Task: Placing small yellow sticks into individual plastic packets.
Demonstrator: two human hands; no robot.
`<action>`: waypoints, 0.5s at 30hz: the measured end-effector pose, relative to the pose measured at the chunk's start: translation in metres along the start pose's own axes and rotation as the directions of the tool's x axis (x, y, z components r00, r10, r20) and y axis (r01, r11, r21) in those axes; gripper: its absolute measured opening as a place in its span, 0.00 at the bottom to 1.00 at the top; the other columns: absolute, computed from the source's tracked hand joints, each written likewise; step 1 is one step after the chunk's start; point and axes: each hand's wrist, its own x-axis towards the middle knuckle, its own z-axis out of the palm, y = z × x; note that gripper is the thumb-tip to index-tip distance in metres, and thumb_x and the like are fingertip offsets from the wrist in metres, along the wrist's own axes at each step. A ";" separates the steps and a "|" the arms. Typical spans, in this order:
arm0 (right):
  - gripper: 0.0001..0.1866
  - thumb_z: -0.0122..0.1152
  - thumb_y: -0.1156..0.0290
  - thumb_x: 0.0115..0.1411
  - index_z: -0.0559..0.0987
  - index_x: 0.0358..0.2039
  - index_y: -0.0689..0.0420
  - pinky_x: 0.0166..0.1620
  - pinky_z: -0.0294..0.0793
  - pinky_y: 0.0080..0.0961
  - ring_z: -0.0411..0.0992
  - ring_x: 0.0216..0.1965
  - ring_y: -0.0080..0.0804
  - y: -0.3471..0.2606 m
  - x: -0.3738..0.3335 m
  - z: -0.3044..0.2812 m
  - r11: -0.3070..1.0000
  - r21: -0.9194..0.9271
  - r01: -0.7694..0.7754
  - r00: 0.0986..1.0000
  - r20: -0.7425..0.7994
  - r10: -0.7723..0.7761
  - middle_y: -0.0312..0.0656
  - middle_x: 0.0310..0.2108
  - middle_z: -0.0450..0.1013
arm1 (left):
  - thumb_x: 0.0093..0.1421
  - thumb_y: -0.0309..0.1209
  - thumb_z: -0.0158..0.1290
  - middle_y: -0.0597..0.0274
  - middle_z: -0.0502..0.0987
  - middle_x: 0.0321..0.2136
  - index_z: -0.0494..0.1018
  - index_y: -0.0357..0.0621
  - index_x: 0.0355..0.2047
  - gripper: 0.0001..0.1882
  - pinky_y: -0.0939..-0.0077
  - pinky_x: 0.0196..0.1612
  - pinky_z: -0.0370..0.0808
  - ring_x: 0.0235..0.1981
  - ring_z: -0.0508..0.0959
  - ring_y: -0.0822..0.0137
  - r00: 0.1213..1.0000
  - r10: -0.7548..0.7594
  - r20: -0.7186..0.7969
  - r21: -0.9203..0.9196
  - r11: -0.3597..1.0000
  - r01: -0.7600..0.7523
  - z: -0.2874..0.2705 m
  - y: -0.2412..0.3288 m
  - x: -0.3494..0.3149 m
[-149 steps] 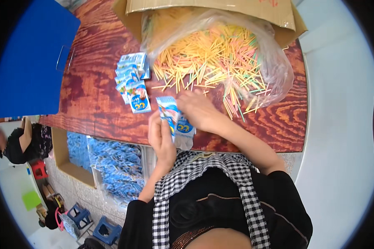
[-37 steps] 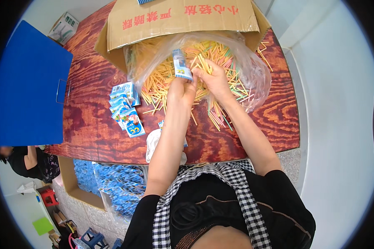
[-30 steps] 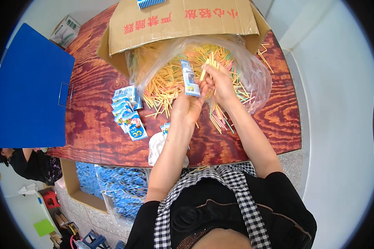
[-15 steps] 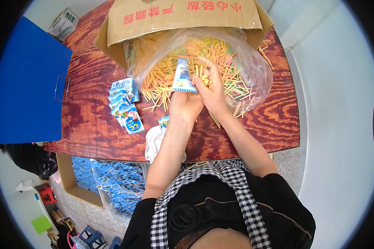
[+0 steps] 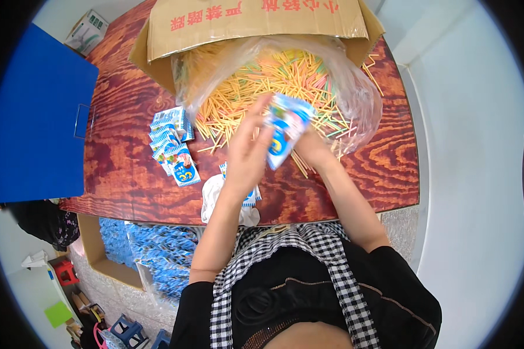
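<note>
A small blue-and-white snack packet [image 5: 286, 131], blurred by motion, is tilted in front of me with its printed side showing. My left hand [image 5: 247, 154] grips its left edge between fingers and thumb. Behind the packet's right side is my right hand [image 5: 315, 150]; its fingers are hidden, so what they hold does not show. Beyond both hands, thin stick-shaped pieces [image 5: 239, 93], mostly yellow with some pink and green, spill from a clear plastic bag [image 5: 361, 110] in an open cardboard box [image 5: 256, 26]. A few sticks [image 5: 300, 166] lie under my right wrist.
Several similar packets [image 5: 177, 160] lie overlapped on the red wood-grain table [image 5: 119, 174], left of my hands. A white cloth [image 5: 214, 200] lies at the front edge beside another packet [image 5: 251, 196]. Below stands a carton [image 5: 113, 273] of blue packets. A blue panel [image 5: 41, 122] stands left.
The packet has turned from its back to its printed front and shifted right. My left hand has moved left and now holds its edge. My right hand has dropped behind it.
</note>
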 end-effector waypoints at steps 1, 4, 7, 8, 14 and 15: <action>0.12 0.57 0.71 0.61 0.73 0.45 0.60 0.40 0.72 0.20 0.71 0.39 0.22 0.020 0.003 -0.008 0.916 -0.308 0.255 0.966 0.118 -0.229 0.37 0.38 0.72 | 0.62 0.27 0.46 0.44 0.65 0.57 0.69 0.34 0.39 0.09 0.58 0.64 0.54 0.62 0.62 0.52 0.984 0.101 0.145 0.231 0.964 -0.133 0.000 -0.004 -0.002; 0.29 0.57 0.75 0.60 0.62 0.61 0.61 0.52 0.69 0.21 0.66 0.52 0.24 0.049 -0.006 -0.013 0.885 0.464 -0.036 0.989 0.146 -0.036 0.41 0.53 0.67 | 0.60 0.26 0.47 0.44 0.64 0.57 0.69 0.36 0.38 0.07 0.55 0.65 0.51 0.61 0.60 0.47 0.953 0.099 0.286 0.537 0.807 -0.245 0.010 -0.006 -0.004; 0.26 0.55 0.72 0.61 0.63 0.59 0.64 0.52 0.70 0.22 0.68 0.50 0.25 0.057 -0.010 -0.021 0.835 0.543 -0.093 0.977 0.213 -0.030 0.42 0.51 0.69 | 0.60 0.26 0.46 0.43 0.64 0.57 0.69 0.35 0.38 0.08 0.53 0.66 0.47 0.62 0.59 0.46 0.943 0.073 0.324 0.485 0.843 -0.232 0.007 -0.005 -0.015; 0.23 0.53 0.70 0.62 0.65 0.57 0.64 0.49 0.72 0.21 0.71 0.47 0.26 0.060 -0.014 -0.021 0.749 0.650 -0.126 0.973 0.229 -0.035 0.42 0.50 0.70 | 0.60 0.26 0.46 0.43 0.64 0.57 0.69 0.35 0.39 0.09 0.53 0.66 0.46 0.62 0.58 0.46 0.934 0.062 0.353 0.463 0.856 -0.232 0.006 -0.008 -0.019; 0.06 0.54 0.72 0.62 0.76 0.36 0.60 0.31 0.70 0.17 0.68 0.25 0.19 0.018 -0.015 -0.012 0.998 0.056 -0.007 0.978 0.210 -0.005 0.33 0.26 0.71 | 0.62 0.25 0.50 0.70 0.76 0.31 0.74 0.39 0.39 0.06 0.87 0.35 0.69 0.31 0.72 0.81 0.947 -0.290 -0.138 -0.325 0.917 0.233 -0.019 -0.021 -0.032; 0.07 0.55 0.70 0.62 0.77 0.34 0.60 0.29 0.69 0.16 0.69 0.24 0.18 0.020 -0.013 -0.013 0.999 0.050 0.001 0.981 0.196 -0.011 0.33 0.23 0.71 | 0.62 0.25 0.50 0.71 0.76 0.31 0.74 0.39 0.38 0.06 0.87 0.34 0.68 0.31 0.72 0.83 0.947 -0.269 -0.177 -0.336 0.921 0.199 -0.026 -0.024 -0.033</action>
